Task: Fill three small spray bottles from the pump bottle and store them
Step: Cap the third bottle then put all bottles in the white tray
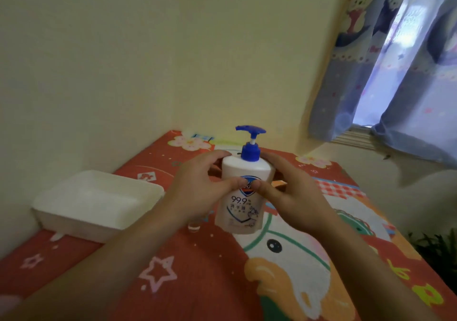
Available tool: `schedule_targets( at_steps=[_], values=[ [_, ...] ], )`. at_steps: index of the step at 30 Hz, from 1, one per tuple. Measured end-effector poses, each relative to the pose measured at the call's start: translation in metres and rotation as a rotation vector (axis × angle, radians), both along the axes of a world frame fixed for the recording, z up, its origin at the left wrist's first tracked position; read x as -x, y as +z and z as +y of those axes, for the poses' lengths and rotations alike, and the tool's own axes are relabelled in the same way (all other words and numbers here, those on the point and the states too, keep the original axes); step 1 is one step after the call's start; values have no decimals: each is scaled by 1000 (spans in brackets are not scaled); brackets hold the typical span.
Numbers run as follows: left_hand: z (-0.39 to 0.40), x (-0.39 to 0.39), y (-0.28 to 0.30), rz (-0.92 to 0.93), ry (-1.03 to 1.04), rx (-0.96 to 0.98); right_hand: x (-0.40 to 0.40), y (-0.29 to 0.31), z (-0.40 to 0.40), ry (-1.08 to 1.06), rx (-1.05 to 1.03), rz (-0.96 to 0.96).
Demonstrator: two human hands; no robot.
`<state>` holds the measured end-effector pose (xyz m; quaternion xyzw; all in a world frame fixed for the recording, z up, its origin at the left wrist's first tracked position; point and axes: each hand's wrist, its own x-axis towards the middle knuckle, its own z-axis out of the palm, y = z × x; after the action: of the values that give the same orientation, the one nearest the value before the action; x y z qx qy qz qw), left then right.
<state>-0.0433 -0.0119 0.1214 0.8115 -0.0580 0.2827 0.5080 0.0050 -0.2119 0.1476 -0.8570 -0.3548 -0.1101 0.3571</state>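
A white pump bottle (243, 204) with a blue pump head (250, 145) stands upright, slightly tilted, in the middle of the table. My left hand (197, 192) wraps its left side and my right hand (294, 194) wraps its right side, thumbs meeting on the label. A small clear object (194, 228), perhaps a small spray bottle, shows just below my left hand; most of it is hidden.
A white rectangular tray (74, 219) sits at the left by the wall. The table wears a red cartoon cloth (197, 271). A curtained window (395, 73) is at the upper right, and a dark plant (437, 251) sits past the table's right edge.
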Motion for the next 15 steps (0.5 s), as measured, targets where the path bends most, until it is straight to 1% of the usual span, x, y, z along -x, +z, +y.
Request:
schedule_targets(
  at_steps=[3, 7, 15],
  values=[
    [16, 11, 15, 5, 58, -30, -5, 10, 21, 67, -11, -21],
    [47, 29, 31, -1, 179, -63, -8, 24, 60, 195, -30, -3],
    [99, 51, 46, 47, 387, -104, -20, 41, 130, 393, -15, -11]
  ],
)
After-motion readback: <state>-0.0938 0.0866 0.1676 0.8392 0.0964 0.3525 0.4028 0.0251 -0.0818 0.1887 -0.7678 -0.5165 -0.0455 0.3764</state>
